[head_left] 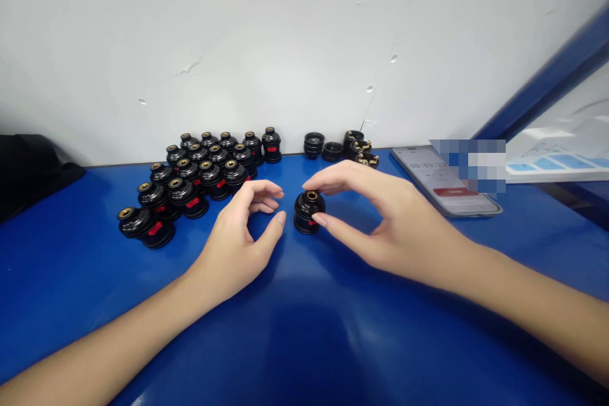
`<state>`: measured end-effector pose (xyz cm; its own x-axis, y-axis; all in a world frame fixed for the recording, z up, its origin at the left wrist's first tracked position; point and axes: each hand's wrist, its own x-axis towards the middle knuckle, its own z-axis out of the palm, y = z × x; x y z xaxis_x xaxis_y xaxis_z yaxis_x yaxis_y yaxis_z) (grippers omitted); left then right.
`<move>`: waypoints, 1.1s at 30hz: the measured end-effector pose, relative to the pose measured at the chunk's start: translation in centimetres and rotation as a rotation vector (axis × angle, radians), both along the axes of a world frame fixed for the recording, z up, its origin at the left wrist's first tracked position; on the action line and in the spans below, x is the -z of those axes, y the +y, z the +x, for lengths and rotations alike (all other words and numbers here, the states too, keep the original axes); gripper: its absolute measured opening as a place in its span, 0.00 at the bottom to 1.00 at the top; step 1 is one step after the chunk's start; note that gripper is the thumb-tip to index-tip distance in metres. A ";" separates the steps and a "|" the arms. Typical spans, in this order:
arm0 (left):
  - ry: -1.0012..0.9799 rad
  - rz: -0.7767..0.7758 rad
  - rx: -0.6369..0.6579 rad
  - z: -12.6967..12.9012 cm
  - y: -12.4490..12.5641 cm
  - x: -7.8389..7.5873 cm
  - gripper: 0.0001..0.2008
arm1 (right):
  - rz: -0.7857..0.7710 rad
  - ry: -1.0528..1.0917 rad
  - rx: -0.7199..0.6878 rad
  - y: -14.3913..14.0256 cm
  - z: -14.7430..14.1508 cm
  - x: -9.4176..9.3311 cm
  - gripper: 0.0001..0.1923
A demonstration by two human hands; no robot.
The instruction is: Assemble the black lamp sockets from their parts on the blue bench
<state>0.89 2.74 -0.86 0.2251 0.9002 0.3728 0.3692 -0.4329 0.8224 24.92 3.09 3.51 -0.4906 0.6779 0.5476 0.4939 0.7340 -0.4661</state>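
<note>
A black lamp holder (309, 204) with a brass threaded collar on top and a red switch on its side stands upright on the blue table. My right hand (380, 216) curves around its right side, thumb against the front near the red switch and fingertips behind its top. To the left of this lamp holder, my left hand (250, 225) is curled with thumb and fingers apart, holding nothing and not touching it. Several similar lamp holders (209, 174) stand in slanting rows beyond my left hand.
Black ringed parts (314, 144) and black sockets with brass contacts (364, 149) sit by the white wall (285, 44). On the right lies a phone (445, 184) showing a timer, beside a blue frame (547, 76). Black cloth (33, 171) lies at the far left.
</note>
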 end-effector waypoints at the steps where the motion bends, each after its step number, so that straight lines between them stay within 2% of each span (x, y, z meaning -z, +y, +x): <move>1: -0.009 -0.005 0.011 0.0 0.0 0.0 0.12 | -0.010 0.022 0.014 -0.1 0.0 0.5 0.19; 4: -0.024 -0.014 0.042 0.1 0.1 0.0 0.12 | -0.070 0.031 0.050 -0.1 -0.1 2.3 0.33; 5: -0.025 -0.011 0.053 0.1 0.1 0.0 0.12 | -0.102 0.016 0.052 0.0 -0.1 2.9 0.33; 8: -0.011 0.013 0.100 0.1 0.0 0.1 0.14 | -0.191 -0.002 0.040 0.2 -0.3 3.8 0.23; 10: -0.003 0.032 0.135 0.1 -0.1 0.0 0.17 | -0.195 0.008 0.006 0.2 -0.3 3.9 0.18; 14: 0.039 0.064 0.169 0.0 -0.4 -0.2 0.23 | -0.106 0.023 -0.092 0.1 -0.1 3.6 0.24; 16: 0.084 0.075 0.169 -0.1 -0.4 -0.3 0.22 | -0.096 0.050 -0.081 0.0 0.1 3.5 0.26; 20: 0.163 0.070 0.151 -0.2 -0.4 -0.6 0.20 | -0.238 0.198 -0.033 0.1 0.2 3.5 0.19; 23: 0.208 0.094 0.135 -0.2 -0.4 -0.9 0.18 | -0.316 0.272 -0.060 0.1 0.3 3.6 0.15; 29: 0.318 0.148 0.127 0.0 -0.6 -1.2 0.14 | -0.205 0.190 -0.067 0.3 0.4 3.9 0.14; 33: 0.356 0.138 0.111 0.0 -0.6 -1.2 0.12 | 0.008 0.081 -0.126 0.5 0.5 4.0 0.12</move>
